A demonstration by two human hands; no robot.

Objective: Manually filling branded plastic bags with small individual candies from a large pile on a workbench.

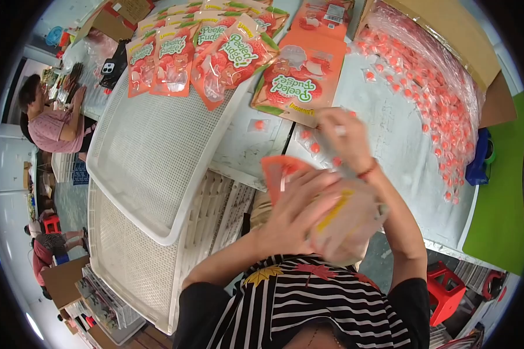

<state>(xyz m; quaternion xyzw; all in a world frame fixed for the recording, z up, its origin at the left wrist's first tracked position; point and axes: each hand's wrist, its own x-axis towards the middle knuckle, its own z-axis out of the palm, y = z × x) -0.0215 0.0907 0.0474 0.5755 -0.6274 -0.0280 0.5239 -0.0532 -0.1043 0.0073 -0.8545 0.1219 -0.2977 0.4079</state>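
My left hand (303, 209) is wrapped round a candy pouch (352, 227) in front of my body. The pouch is blurred, and one end shows orange past my fingers. My right hand (346, 136) is up over the table, smeared by motion, so I cannot make out its fingers. It is beside the lower edge of a stack of flat orange pouches (310, 64). Close by lie small clear-wrapped pieces with red-orange centres (315, 148). Another wrapped piece (259, 125) lies left of them.
Several filled pouches (174, 58) lie on a white perforated tray (157, 134) at the left, atop stacked trays. A heap of wrapped pieces (413, 87) spills from a plastic-lined cardboard box (477, 64). A red stool (445, 291) stands lower right. A person (55, 125) sits far left.
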